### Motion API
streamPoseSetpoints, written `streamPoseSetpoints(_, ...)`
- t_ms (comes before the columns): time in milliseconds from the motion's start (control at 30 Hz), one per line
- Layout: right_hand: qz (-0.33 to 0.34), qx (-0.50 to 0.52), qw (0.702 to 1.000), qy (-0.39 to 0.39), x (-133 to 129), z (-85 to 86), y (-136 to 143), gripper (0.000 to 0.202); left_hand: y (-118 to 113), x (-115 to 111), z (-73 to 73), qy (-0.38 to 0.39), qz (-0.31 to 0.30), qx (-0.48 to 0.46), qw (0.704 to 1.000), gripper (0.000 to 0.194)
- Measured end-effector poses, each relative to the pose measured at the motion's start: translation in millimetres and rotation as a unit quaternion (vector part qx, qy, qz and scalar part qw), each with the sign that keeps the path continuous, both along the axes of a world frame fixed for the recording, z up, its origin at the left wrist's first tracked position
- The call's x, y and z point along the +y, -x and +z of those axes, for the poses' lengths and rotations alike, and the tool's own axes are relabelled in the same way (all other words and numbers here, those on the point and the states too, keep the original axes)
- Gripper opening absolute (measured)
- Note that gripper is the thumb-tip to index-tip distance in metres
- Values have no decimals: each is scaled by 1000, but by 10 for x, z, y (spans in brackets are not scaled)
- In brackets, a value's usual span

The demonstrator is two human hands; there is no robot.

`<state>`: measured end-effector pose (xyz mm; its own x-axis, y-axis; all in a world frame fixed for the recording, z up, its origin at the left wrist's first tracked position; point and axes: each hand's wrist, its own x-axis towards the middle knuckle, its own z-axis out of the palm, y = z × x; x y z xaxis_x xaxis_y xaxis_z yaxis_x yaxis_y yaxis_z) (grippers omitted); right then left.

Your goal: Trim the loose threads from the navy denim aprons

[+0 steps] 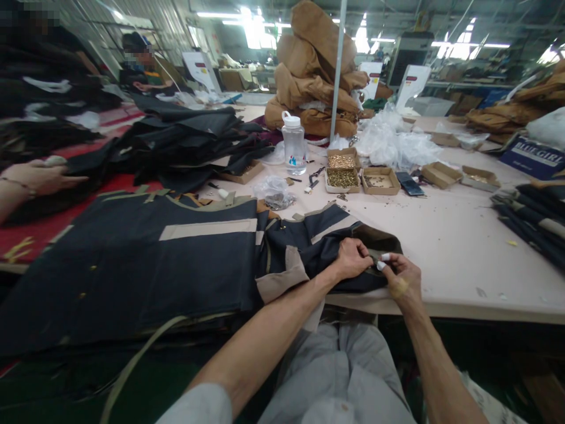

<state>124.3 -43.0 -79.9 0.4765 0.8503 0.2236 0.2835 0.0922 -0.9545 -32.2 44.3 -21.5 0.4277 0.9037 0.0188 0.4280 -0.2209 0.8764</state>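
A dark navy fabric piece [326, 247] with beige strips and an olive edge lies bunched at the table's front. My left hand [353, 258] is closed in a pinch on its right-hand edge. Close beside it, my right hand [405, 278] has its thumb and forefinger, both with white coverings on the tips, at the same edge; any small part between them is hidden. To the left, a stack of similar navy pieces [203, 265] with a beige strip lies flat, and a strap hangs from its front.
Behind the fabric stand a water bottle [294, 147], a box of brass-coloured parts [342, 179], another small carton [380, 181] and a phone [410, 184]. Brown bags [313, 76] are piled behind a pole [338, 76]. Another person's hand [37, 176] is at far left.
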Motion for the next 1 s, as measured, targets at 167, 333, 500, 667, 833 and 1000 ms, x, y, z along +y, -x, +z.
streamPoseSetpoints(167, -10, -32, 999, 7, 4, 64, 41, 30, -26, -8, -39, -35, -11, 4, 999, 11)
streamPoseSetpoints(333, -15, -30, 999, -7, 21, 44, 42, 34, -18, 39, -82, 0, -22, -19, 1000, 10)
streamPoseSetpoints(500, 59, -20, 997, -35, -42, 40, -77, 35, 5, 117, -189, 61, -49, -59, 995, 16)
streamPoseSetpoints(667, 192, -57, 979, -28, -36, 177, -226, 36, 17, 134, -192, 51, -56, -54, 996, 16)
streamPoseSetpoints(833, 214, -79, 973, -22, 91, 284, -239, 21, 36, 135, -121, 58, -59, -47, 995, 15)
streamPoseSetpoints(1000, 212, -69, 975, -23, 155, 338, -190, 20, 23, 154, -156, 85, -68, -57, 992, 14)
